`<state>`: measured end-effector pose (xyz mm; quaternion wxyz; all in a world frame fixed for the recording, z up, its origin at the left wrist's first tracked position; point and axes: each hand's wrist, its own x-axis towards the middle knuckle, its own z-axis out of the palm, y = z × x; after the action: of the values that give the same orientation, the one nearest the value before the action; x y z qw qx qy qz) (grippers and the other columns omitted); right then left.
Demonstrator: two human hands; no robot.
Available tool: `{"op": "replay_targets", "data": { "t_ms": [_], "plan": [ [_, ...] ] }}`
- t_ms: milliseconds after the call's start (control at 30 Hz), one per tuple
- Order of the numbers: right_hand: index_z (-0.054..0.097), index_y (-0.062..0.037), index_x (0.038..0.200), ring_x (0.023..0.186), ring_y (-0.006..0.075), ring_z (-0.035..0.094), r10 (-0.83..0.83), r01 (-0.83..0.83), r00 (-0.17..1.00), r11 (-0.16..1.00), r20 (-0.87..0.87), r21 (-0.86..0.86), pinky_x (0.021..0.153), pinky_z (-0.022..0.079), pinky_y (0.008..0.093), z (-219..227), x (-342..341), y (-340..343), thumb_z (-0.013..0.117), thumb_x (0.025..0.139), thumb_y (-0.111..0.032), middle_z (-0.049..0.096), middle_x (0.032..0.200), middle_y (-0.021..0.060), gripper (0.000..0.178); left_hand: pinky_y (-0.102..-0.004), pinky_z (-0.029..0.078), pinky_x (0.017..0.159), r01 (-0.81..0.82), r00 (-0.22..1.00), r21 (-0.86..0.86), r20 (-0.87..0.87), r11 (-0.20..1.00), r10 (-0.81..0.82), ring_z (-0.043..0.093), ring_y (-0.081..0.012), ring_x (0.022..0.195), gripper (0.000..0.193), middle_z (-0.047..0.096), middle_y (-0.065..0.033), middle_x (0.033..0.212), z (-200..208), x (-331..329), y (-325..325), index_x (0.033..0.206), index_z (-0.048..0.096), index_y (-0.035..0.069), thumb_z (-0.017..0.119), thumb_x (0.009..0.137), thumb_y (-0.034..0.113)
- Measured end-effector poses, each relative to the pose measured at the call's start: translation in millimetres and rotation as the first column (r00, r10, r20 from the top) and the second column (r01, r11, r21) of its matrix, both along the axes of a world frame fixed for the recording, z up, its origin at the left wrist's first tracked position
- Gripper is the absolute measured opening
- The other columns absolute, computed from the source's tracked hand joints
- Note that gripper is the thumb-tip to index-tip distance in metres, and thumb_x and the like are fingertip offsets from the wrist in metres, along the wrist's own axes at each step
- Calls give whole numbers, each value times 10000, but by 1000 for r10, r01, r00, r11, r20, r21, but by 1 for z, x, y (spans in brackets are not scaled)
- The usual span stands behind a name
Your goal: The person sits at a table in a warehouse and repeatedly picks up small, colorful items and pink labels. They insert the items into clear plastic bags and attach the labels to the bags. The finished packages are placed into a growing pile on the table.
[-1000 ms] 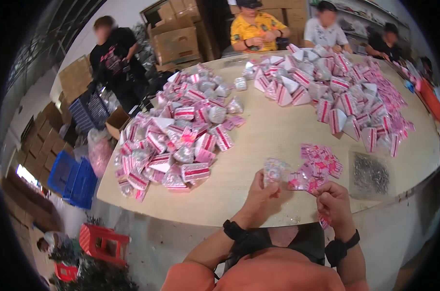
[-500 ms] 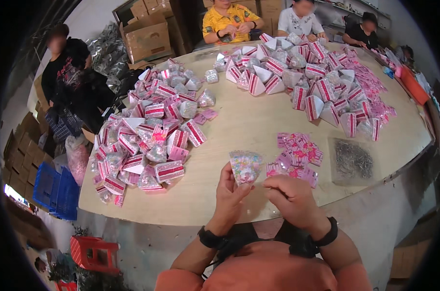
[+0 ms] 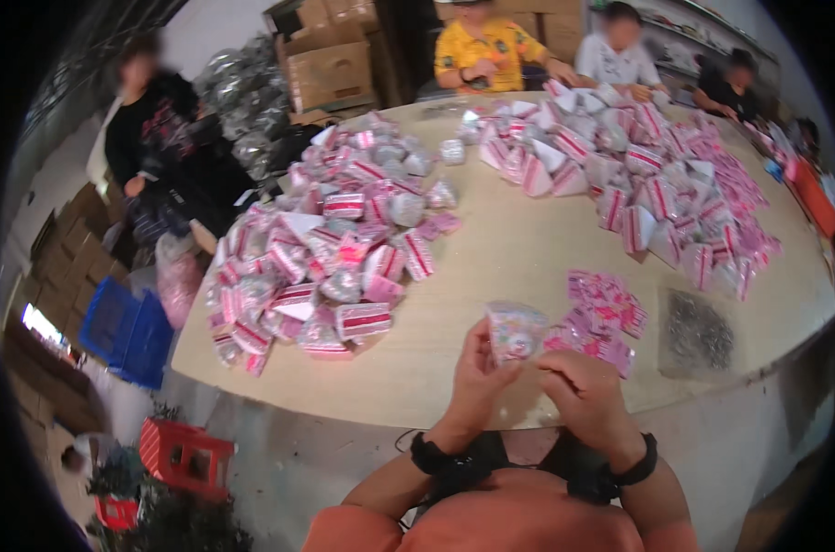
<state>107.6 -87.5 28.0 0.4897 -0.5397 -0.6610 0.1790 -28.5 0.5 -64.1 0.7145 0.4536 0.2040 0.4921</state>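
**Looking down from the head**

The left fisheye looks from the wearer's head, down and forward over the worktop [image 3: 477, 244]. The wearer's shirt [image 3: 509, 517] sits close at the lower edge, people [image 3: 617, 57] farthest, up top; the wide field includes floor [image 3: 293, 478].

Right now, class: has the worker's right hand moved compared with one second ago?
Yes: the right hand has moved left, farther from the clear tray at its right.
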Motion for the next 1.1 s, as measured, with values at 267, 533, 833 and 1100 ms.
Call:
{"op": "replay_targets", "data": {
  "t_ms": [267, 533, 833, 1100],
  "plan": [
    [628, 17, 913, 651, 178, 600, -1, -11, 994, 994, -110, -105, 591, 463, 280, -6, -1, -1, 616, 821, -37, 635, 766, 120, 108, -307, 374, 1014, 55, 998, -38, -2, 998, -55, 466, -157, 1177, 706, 469, -74, 1259, 9, -3, -1, 1385, 281, 15, 683, 809, 80],
    [632, 12, 906, 610, 139, 576, 15, -30, 993, 992, -121, -123, 547, 445, 265, -10, 1, -3, 624, 814, -28, 626, 734, 107, 101, -301, 388, 996, 71, 997, -50, -39, 996, -73, 482, -150, 1146, 679, 476, -80, 1248, 0, -3, -2, 1377, 296, 14, 679, 823, 101],
    [630, 17, 906, 609, 146, 575, 8, -25, 989, 992, -147, -120, 543, 444, 276, -17, 3, -5, 631, 806, -30, 624, 724, 106, 110, -272, 453, 866, 46, 993, -74, -105, 996, -54, 514, -129, 1077, 658, 508, -68, 1198, 1, -4, -4, 1364, 312, 12, 684, 832, 118],
    [625, 17, 890, 575, 169, 580, 0, -16, 991, 992, -136, -122, 526, 440, 283, -20, 4, -2, 640, 786, -41, 619, 707, 116, 121, -253, 461, 780, 35, 992, -85, -115, 996, -45, 531, -113, 1012, 654, 527, -53, 1172, -2, -4, -2, 1363, 320, 21, 686, 836, 146]
  ]
}}
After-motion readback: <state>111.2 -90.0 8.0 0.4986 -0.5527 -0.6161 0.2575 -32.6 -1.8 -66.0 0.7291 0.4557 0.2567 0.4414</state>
